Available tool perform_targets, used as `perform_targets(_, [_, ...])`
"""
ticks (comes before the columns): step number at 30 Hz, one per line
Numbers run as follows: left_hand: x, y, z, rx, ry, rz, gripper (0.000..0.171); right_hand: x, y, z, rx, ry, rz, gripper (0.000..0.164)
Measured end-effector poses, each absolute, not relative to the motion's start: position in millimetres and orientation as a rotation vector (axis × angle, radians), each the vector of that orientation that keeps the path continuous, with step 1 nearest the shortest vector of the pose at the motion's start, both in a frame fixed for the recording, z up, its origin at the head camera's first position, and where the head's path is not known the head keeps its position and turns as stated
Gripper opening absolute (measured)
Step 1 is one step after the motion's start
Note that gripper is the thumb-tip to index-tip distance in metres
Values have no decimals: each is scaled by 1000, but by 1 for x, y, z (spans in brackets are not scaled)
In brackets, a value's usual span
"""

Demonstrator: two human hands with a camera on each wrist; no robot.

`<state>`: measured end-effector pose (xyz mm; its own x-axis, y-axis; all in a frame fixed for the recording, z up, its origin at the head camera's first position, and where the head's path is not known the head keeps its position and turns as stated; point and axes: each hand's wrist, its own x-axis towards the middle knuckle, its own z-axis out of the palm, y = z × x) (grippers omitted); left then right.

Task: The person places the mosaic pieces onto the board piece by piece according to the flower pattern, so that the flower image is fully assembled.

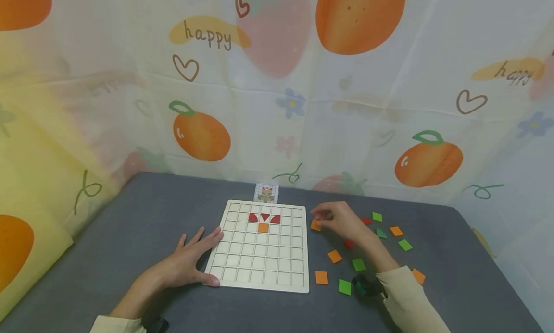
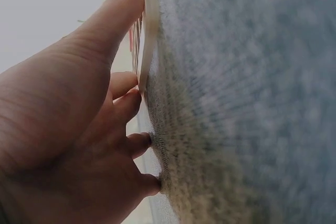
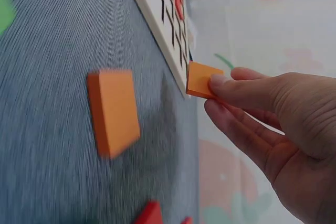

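A white square board (image 1: 242,274) with a raised grid lies on the table. Near its far side sit an orange square tile (image 1: 263,228), a red triangle (image 1: 265,216) and two red round-edged pieces (image 1: 275,219). My left hand (image 1: 186,262) is spread along the board's left edge, thumb at the near corner, fingertips at the edge higher up. Beyond the board's right edge, my right hand (image 1: 342,221) pinches an orange square tile (image 3: 202,80) between thumb and fingers. In the right wrist view, this tile overlaps the board's corner.
Loose tiles lie scattered to the right: orange squares (image 1: 321,277), green squares (image 1: 345,287) and red pieces (image 1: 367,221), some partly behind the right forearm. A small card with a colored pattern (image 1: 266,193) sits behind the board, close to the printed curtain (image 1: 259,131).
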<state>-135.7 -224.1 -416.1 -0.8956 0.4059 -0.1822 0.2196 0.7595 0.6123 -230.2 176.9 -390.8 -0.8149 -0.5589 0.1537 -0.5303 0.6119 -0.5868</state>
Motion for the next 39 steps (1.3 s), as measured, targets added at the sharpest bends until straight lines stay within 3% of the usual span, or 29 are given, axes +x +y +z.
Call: perform_targets(39, [-135,-224,-417,502,2668,880,115,-240,79,-402,-1062,2611,-986,24])
